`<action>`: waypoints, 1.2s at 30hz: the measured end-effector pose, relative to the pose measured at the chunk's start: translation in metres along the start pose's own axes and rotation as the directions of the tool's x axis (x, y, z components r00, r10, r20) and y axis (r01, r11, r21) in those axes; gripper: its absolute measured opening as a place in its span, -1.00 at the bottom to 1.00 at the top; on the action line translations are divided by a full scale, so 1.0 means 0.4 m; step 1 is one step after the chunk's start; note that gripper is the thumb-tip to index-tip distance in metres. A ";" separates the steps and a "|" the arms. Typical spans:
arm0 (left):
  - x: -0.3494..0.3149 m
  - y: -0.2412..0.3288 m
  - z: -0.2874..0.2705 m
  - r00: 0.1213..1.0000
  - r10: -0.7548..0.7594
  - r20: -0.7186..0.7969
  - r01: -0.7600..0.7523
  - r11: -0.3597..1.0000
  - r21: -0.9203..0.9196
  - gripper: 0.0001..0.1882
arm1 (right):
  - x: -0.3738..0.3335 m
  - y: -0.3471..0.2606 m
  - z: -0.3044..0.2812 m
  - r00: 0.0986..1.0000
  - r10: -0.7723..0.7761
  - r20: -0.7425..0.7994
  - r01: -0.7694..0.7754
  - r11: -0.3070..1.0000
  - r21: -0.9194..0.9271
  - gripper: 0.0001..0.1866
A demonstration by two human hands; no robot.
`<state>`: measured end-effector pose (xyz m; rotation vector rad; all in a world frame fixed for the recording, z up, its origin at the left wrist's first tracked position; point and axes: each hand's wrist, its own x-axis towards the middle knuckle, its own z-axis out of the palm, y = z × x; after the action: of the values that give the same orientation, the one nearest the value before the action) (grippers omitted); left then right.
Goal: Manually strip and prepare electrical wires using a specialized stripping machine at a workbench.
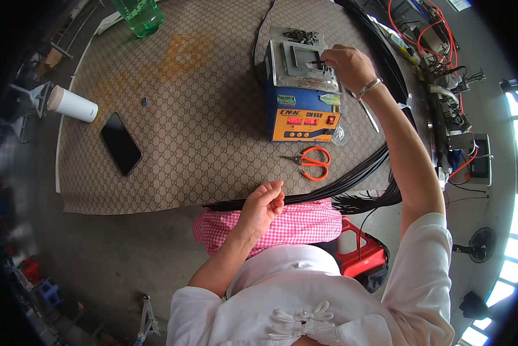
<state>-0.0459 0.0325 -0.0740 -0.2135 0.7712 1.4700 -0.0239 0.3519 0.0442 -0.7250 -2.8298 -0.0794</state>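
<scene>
My right hand point(349, 66) reaches over the top of a solder pot point(302, 118), a blue box with an orange front panel and lit red displays. Its fingers are pinched on a small dark piece point(322, 63), too small to make out, at the edge of the pot's square opening point(306, 57). Small black bits point(301, 36) lie in a heap on the pot's far edge. My left hand point(263, 205) hovers at the table's near edge, fingers curled together, close to a bundle of black cables point(345, 187). Whatever it may hold is hidden.
Orange-handled scissors point(315, 164) lie in front of the pot. A phone point(121, 144), a white tumbler point(72, 104) and a green bottle point(139, 17) are on the patterned table cover point(212, 115). Long black cables curve along the right side. A pink checked cloth point(305, 224) covers my lap.
</scene>
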 end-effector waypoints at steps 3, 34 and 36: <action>-0.001 0.000 0.001 1.000 0.001 -0.005 -0.001 1.000 -0.001 -0.89 | 0.001 -0.008 -0.007 1.000 0.019 0.013 -0.019 1.000 -0.014 -0.86; 0.003 -0.003 -0.003 1.000 0.008 0.013 -0.008 1.000 -0.001 -0.88 | -0.025 0.025 -0.023 0.996 0.020 -0.092 0.011 0.946 0.323 -0.87; 0.003 -0.003 -0.003 1.000 0.009 0.014 -0.009 1.000 -0.001 -0.88 | -0.031 0.032 -0.022 0.993 0.033 -0.114 0.015 0.917 0.399 -0.86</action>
<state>-0.0451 0.0326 -0.0760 -0.2012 0.7610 1.4789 -0.0055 0.3566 0.0499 -0.6146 -2.6037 0.4317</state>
